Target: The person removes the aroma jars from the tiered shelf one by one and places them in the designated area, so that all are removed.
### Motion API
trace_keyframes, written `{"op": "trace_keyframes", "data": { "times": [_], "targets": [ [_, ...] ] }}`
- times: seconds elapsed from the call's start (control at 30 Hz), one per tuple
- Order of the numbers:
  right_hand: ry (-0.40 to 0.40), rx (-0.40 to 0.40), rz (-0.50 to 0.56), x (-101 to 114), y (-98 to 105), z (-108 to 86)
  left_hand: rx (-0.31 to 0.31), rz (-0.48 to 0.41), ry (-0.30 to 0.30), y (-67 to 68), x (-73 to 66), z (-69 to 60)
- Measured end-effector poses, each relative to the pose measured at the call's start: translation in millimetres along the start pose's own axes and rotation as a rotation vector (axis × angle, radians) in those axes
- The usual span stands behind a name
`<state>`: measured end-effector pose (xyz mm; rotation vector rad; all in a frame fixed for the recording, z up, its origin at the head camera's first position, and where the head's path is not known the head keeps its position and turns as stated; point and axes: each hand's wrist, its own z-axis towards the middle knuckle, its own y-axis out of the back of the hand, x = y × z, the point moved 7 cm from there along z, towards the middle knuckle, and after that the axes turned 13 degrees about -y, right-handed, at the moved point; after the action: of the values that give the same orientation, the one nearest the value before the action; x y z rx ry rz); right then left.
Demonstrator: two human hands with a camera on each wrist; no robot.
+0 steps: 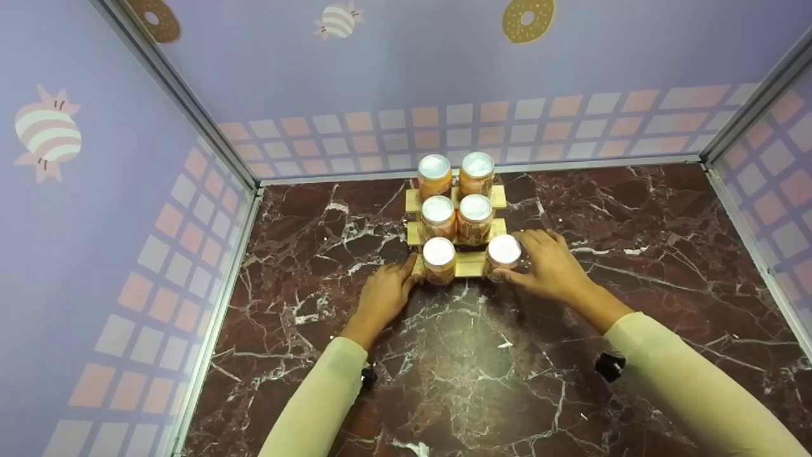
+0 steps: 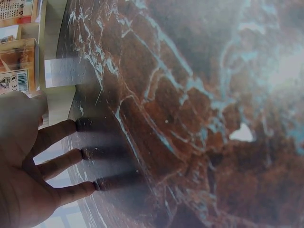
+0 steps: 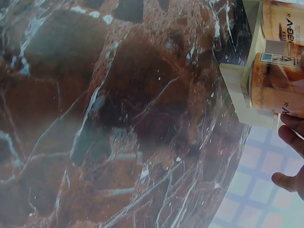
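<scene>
A stepped wooden rack (image 1: 470, 265) carries several orange cans with silver lids in three rows. At the left end of its front step is my left hand (image 1: 385, 293), thumb and forefinger on either side of the wood. The left wrist view shows the other fingers of that hand spread apart. A front-row can (image 1: 439, 261) stands just beside it. My right hand (image 1: 550, 266) holds the front right can (image 1: 504, 251), thumb in front and fingers behind its right side. In the right wrist view, that can (image 3: 273, 85) sits at the end of the step.
The rack stands on a dark red marbled table (image 1: 469, 362) with white veins. Behind it rises a purple panel (image 1: 406, 70) with a checked border; similar panels (image 1: 57, 222) close off the left and right. Small white flecks lie on the table.
</scene>
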<state>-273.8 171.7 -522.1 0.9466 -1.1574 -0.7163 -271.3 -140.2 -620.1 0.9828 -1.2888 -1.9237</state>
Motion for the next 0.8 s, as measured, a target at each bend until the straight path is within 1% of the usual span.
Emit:
{"op": "trace_keyframes", "data": {
  "times": [0.07, 0.1, 0.13, 0.17, 0.2, 0.27, 0.3, 0.37, 0.4, 0.43, 0.47, 0.5, 0.53, 0.57, 0.6, 0.63, 0.67, 0.7, 0.73, 0.77, 0.8],
  "targets": [
    [-0.002, -0.004, -0.001, -3, 2, -0.8, -0.016, 0.011, -0.006, -13.5, 10.7, -0.7],
    [-0.003, -0.005, -0.001, -4, 3, -1.3, -0.019, -0.001, -0.005, -16.8, 13.6, -0.8],
    [-0.004, -0.006, -0.001, -6, 4, -1.8, -0.024, 0.01, -0.008, -21.2, 16.7, -0.7],
    [-0.007, -0.005, 0.0, -7, 4, -2.2, -0.016, 0.0, -0.005, -20.8, 16.5, 0.1],
    [-0.011, -0.004, 0.002, -9, 5, -2.4, -0.024, 0.0, -0.007, -18.9, 15.4, 0.3],
    [-0.019, -0.003, 0.003, -12, 7, -3.2, -0.014, -0.01, -0.007, -8.1, 7.4, 0.7],
    [-0.024, -0.003, 0.004, -14, 7, -3.5, -0.018, -0.002, -0.016, -8.0, 8.4, 0.1],
    [-0.034, -0.004, 0.01, -18, 9, -4.2, -0.004, -0.013, -0.012, 7.8, -3.3, -0.2],
    [-0.042, -0.002, 0.012, -20, 10, -4.5, -0.004, -0.013, -0.01, 12.9, -7.3, -0.4],
    [-0.048, -0.002, 0.012, -22, 11, -4.8, 0.008, -0.015, -0.005, 7.1, -3.1, -0.1],
    [-0.053, -0.004, 0.014, -23, 12, -5.0, 0.004, -0.001, -0.006, 0.9, 1.4, 0.0],
    [-0.057, -0.006, 0.016, -25, 13, -5.0, 0.001, 0.018, -0.012, 2.9, 1.0, -1.2],
    [-0.061, -0.007, 0.017, -26, 14, -5.1, 0.012, 0.004, -0.003, 7.5, -3.2, -0.2],
    [-0.066, -0.005, 0.015, -28, 15, -4.9, 0.006, 0.021, -0.011, -2.4, 4.9, -0.2],
    [-0.07, -0.004, 0.013, -30, 17, -4.6, -0.002, 0.031, -0.015, -8.1, 8.8, 0.1],
    [-0.071, -0.005, 0.009, -31, 18, -4.3, -0.006, 0.032, -0.022, -10.3, 10.7, 0.0],
    [-0.074, -0.005, 0.005, -32, 20, -4.1, -0.015, 0.048, -0.031, -5.7, 6.8, -0.4],
    [-0.079, -0.002, 0.001, -34, 21, -3.7, -0.011, 0.036, -0.033, 1.9, 1.3, -0.6],
    [-0.083, 0.0, -0.001, -36, 22, -3.4, -0.015, 0.017, -0.032, 0.5, 1.5, 0.2],
    [-0.088, 0.001, -0.003, -38, 24, -3.0, -0.026, 0.039, -0.043, -6.2, 6.6, -0.1],
    [-0.093, 0.001, -0.004, -39, 25, -2.7, -0.024, 0.024, -0.042, 3.6, -1.2, 0.2]
  ]
}}
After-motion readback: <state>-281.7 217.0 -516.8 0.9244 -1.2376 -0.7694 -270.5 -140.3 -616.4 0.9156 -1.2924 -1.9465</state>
